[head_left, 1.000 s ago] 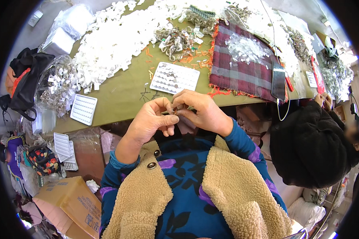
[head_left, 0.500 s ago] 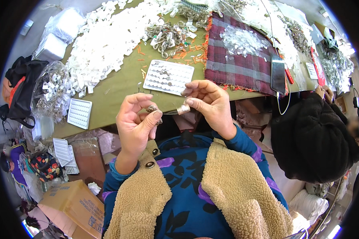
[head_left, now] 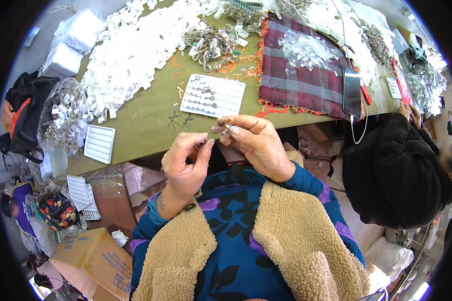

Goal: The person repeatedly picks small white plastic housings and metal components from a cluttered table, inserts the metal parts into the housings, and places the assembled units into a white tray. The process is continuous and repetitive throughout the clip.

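Note:
Between the thumb and fingers of my right hand [head_left: 253,143] is a small clear packet with an orange-brown piece [head_left: 227,126], held up near the table's front edge. My left hand [head_left: 187,163] is closed in a pinch just left of it, on a small dark thing mostly covered by the fingertips. Past both hands lies a white tray [head_left: 191,106] with rows of round wells, a few holding small dark pieces. Thin black strands [head_left: 175,120] lie on the green tabletop beside the tray.
A large heap of white tags [head_left: 130,65] covers the table's far left. Beige cords [head_left: 211,47] and orange bits [head_left: 246,72] lie behind the tray. Clear pieces [head_left: 306,49] rest on a plaid cloth [head_left: 296,90], near a phone [head_left: 352,93]. A person in black [head_left: 391,170] sits at the right.
My left hand has moved right and closed into a tighter pinch; the coiled strands in it no longer show. My right hand has turned the small piece upright. Black strands now lie beside the tray.

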{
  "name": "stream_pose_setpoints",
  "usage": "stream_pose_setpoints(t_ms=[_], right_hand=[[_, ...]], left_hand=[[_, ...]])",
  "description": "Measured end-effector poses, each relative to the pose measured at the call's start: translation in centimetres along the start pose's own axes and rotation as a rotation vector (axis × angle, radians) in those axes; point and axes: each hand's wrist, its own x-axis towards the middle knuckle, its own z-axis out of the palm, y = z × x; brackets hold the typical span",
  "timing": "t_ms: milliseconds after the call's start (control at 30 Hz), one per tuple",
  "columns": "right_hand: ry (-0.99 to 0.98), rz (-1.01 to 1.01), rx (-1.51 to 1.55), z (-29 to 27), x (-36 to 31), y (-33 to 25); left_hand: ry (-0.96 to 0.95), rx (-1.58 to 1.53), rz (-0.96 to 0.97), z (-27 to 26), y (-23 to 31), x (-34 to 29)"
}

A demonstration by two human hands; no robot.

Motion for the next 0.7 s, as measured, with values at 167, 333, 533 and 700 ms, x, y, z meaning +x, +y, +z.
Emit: stream_pose_setpoints(t_ms=[167,333,533,700], right_hand=[[0.04,-0.042,-0.112,0.2,0.1,0.0],[-0.019,0.004,-0.381,0.4,-0.3,-0.8],[-0.139,0.404,-0.029,-0.2,0.2,-1.7],[-0.188,0.525,0.063,-1.2,0.9,-1.4]], left_hand=[[-0.189,-0.123,-0.068,0.2,0.4,0.2],[-0.206,-0.15,-0.093,-1.4,1.4,2.1],[-0.463,-0.161,0.083,-2.4,1.4,4.0],[-0.567,0.089,0.226,-3.0,1.7,4.6]])
